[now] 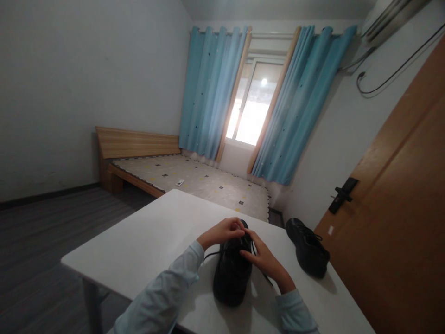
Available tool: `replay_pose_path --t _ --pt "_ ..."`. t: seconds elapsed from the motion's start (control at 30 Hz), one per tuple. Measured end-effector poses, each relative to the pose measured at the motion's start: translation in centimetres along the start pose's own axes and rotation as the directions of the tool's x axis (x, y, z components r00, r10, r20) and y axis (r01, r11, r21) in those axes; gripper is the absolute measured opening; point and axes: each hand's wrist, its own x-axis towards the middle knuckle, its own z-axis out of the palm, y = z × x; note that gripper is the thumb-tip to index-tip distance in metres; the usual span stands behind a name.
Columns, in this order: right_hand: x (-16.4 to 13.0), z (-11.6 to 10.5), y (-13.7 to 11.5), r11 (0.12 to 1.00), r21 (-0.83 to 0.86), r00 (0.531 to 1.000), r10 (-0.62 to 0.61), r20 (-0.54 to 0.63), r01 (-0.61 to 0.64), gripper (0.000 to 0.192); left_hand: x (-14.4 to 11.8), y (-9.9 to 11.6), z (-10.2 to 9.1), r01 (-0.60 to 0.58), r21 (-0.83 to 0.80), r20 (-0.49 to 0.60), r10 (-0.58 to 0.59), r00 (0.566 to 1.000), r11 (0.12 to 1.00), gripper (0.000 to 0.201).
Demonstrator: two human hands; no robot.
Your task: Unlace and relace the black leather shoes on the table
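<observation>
Pinching black laces over a black shoe (232, 273) with left hand (222, 233) and right hand (266, 260); resting just right of them, a second shoe (308, 247).

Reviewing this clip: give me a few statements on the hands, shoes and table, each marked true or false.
1. Both hands, left hand and right hand, are at the laces of the near black shoe. True.
2. The second black shoe lies on the floor. False: it rests on the white table, to the right.
3. The two shoes touch. False: bare tabletop lies between them.
4. A bed stands beyond the table. True.
</observation>
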Motion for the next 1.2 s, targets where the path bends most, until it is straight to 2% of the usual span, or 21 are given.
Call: replay_pose_path --t 0.13,0.33,0.5,0.77,0.93,1.07,1.2 --pt "-0.1 0.0 0.0 1.0 0.004 1.0 0.009 0.009 -0.009 0.059 -0.1 0.0 -0.1 0.026 -0.17 0.045 -0.019 0.999 0.985 0.037" --pt "-0.2 -0.1 0.0 1.0 -0.004 1.0 0.007 0.007 -0.007 0.057 -0.1 0.0 -0.3 0.047 -0.261 -0.039 -0.06 0.997 0.964 0.041" --pt "-0.2 -0.1 0.0 1.0 0.004 1.0 0.002 0.004 -0.002 0.057 -0.3 0.7 -0.3 0.067 -0.238 -0.067 -0.085 0.994 0.969 0.036" --pt "-0.2 -0.2 0.2 1.0 -0.008 1.0 0.021 0.01 -0.021 0.058 0.3 0.2 -0.8 -0.081 -0.097 -0.25 0.055 0.967 0.992 0.035" --pt "-0.1 -0.3 0.1 0.999 -0.017 0.999 0.028 0.014 -0.028 0.058 0.2 0.6 -0.7 -0.081 -0.142 -0.257 0.042 0.965 0.987 0.035" --pt "-0.1 -0.2 0.2 0.999 -0.01 0.999 0.034 0.004 -0.034 0.058 0.0 1.0 -1.0 -0.074 0.104 -0.318 0.103 0.943 0.992 0.027" --pt "-0.1 -0.2 0.5 0.999 -0.003 0.999 0.032 0.016 -0.032 0.058 -0.2 1.3 -1.3 -0.048 0.333 -0.351 0.171 0.921 0.942 0.016"
